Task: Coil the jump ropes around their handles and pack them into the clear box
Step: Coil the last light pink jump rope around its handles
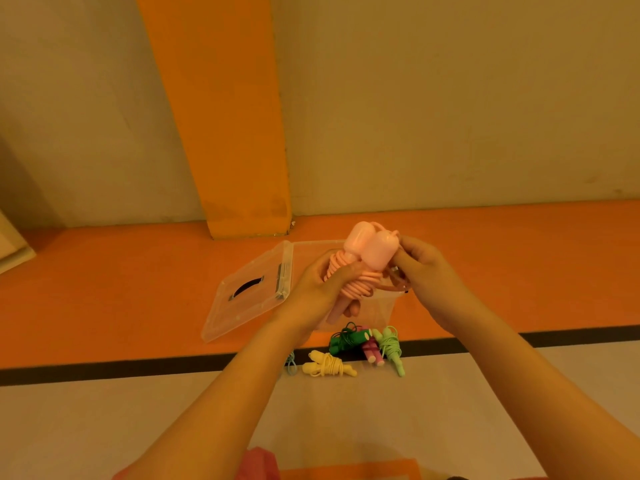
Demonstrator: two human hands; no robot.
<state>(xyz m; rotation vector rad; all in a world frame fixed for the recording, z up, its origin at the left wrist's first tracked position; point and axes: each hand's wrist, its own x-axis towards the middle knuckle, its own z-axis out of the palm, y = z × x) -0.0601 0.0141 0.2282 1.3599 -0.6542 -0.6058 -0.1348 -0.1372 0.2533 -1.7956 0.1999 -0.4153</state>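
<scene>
Nearest, coiled ropes point(327, 366) lie on the floor just in front of the clear box point(384, 311). Above the box, the left hand point(318, 289) has its fingers clamped round the pink jump rope point(360, 258), handles near upright. The right hand point(429, 271) pinches its loose cord alongside. The open box lies straight below, with its lid point(249, 289) to the left.

Mostly hidden behind the left hand point(322, 285), right hand point(426, 268) and pink jump rope point(356, 268): clear box point(381, 306), interior not readable. Lower handle ends buried in the left hand's grip; right fingertips concealed behind the handles. Teal rope point(291, 363) largely covered by the left forearm point(242, 375). Magenta rope point(372, 351) partly tucked between green ropes point(346, 339). Cut off at bottom edge: reddish fabric point(259, 465), orange item point(346, 474), both unidentifiable.
</scene>
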